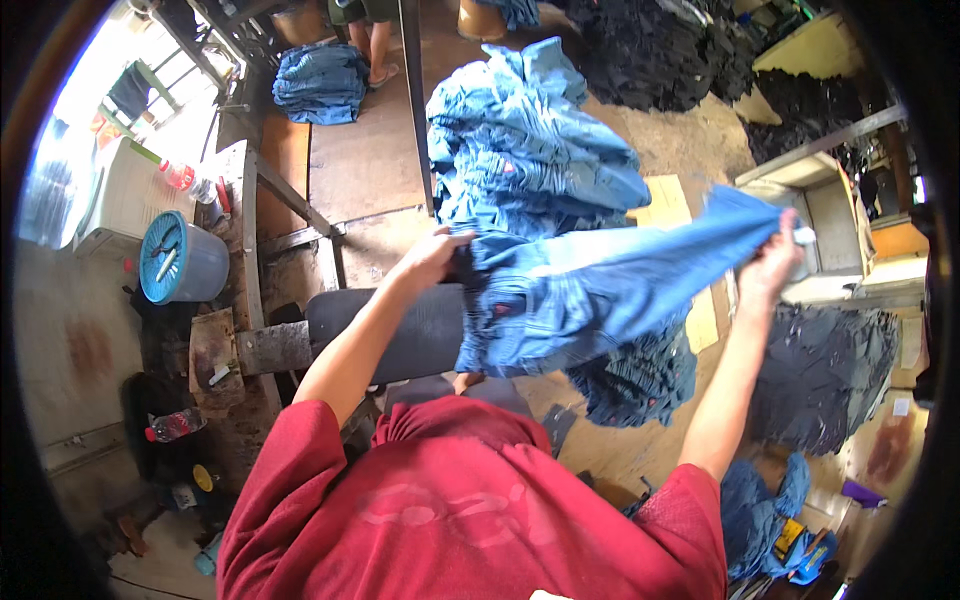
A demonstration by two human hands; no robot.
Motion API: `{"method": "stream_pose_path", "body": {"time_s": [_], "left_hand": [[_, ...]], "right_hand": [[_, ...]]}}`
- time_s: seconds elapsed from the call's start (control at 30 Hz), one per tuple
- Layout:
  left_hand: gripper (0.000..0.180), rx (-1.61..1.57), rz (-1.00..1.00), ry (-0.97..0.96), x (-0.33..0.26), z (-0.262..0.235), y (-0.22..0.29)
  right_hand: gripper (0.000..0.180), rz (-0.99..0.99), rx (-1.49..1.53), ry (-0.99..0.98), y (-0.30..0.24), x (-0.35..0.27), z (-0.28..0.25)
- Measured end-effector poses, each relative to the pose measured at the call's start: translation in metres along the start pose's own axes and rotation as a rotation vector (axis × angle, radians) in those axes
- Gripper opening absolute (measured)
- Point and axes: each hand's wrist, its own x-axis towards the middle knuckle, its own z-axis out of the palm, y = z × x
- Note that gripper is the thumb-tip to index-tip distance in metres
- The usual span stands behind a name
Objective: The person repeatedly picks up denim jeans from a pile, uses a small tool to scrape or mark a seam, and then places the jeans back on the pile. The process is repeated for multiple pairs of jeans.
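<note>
Garment workshop by look: blue denim heap (pixel 520 150) beyond dark board (pixel 432 335), dark fabric pile (pixel 820 380) rightward.

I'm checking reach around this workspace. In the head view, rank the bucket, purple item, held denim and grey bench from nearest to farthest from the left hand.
1. Held denim: in the left hand.
2. Grey bench: just below that hand in view.
3. Bucket: off to the left.
4. Purple item: far lower right.
</note>
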Motion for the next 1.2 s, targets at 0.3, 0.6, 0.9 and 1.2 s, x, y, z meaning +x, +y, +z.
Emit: {"method": "stream_pose_path", "body": {"time_s": [0.3,0.6,0.9,1.2], "left_hand": [[0.076,-0.344,0.253,-0.307,0.043,0.215,0.083],[0.02,-0.144,0.535,-0.361,0.115,0.268,0.31],[0.045,0.195,0.426,0.35,0.138,0.029,0.234],[0.049,0.828,0.221,0.456,0.034,0.009,0.035]], "right_hand": [[0.036,-0.328,0.196,0.2,-0.183,0.166,-0.044],[0.021,-0.082,0.105,-0.339,-0.228,0.256,-0.109],[0.038,0.249,-1.325,-0.623,0.187,0.076,-0.202],[0.047,-0.054,-1.719,-0.922,0.285,-0.053,-0.186]]}}
